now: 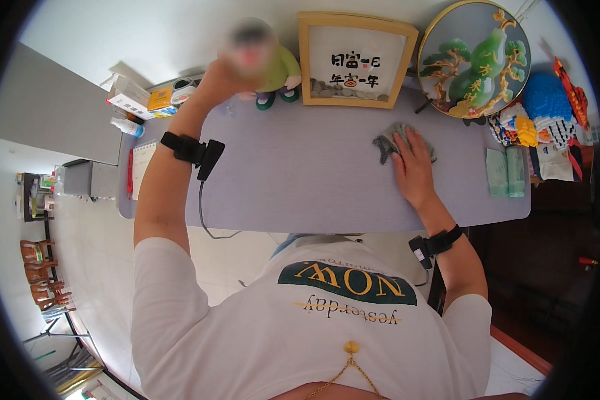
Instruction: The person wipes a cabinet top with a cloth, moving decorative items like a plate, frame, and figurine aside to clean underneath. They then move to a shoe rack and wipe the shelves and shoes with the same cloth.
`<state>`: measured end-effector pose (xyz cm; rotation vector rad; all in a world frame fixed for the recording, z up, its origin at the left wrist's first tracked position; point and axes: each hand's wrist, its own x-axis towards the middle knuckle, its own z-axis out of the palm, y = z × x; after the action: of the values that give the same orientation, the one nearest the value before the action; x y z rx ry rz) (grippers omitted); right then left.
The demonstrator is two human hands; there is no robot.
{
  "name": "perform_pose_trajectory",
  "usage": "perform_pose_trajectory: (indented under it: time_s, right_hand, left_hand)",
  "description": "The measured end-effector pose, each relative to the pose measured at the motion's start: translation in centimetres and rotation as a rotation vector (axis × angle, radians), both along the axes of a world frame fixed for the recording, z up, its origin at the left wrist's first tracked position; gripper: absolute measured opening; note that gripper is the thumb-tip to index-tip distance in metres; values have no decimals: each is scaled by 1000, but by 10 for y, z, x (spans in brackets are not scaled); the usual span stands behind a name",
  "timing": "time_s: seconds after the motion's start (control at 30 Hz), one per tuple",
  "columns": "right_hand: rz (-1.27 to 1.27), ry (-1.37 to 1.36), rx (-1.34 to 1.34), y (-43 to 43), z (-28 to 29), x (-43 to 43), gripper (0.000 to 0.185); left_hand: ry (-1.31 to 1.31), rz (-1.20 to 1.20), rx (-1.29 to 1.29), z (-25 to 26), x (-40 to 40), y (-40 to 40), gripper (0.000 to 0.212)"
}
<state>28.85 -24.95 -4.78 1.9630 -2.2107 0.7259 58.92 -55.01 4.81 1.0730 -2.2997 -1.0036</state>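
My left hand (222,85) is at the side of a figurine (284,64) in a green top, at the back left of the desk. The figurine's head is blurred, and so are the fingers against it; its dark green shoes rest on or just above the desktop. Towards the right, my right hand (414,167) presses a crumpled grey cloth (383,145) flat on the purple-grey desk (300,170), fingers spread over it. Just behind the figurine's right side stands a wooden frame box (304,65) with coins inside, bearing writing.
A round gourd ornament (485,70) stands back right, beside a blue brick-built figure (545,97). Green rolls (516,172) lie near the right edge. At left are small boxes (129,97), a spray bottle (127,127) and a notepad (142,162). A cable (201,205) hangs from my left wrist strap.
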Motion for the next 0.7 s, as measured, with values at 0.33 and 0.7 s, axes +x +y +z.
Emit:
perform_pose_trajectory:
  time_s: [0.33,0.7]
  right_hand:
    - [18,13,-19,-1,-1,-1,36]
    - [41,127,85,3,-4,-14,38]
  left_hand:
    - [-90,18,7,6,-7,11,63]
    - [-13,-43,13,-7,24,20,73]
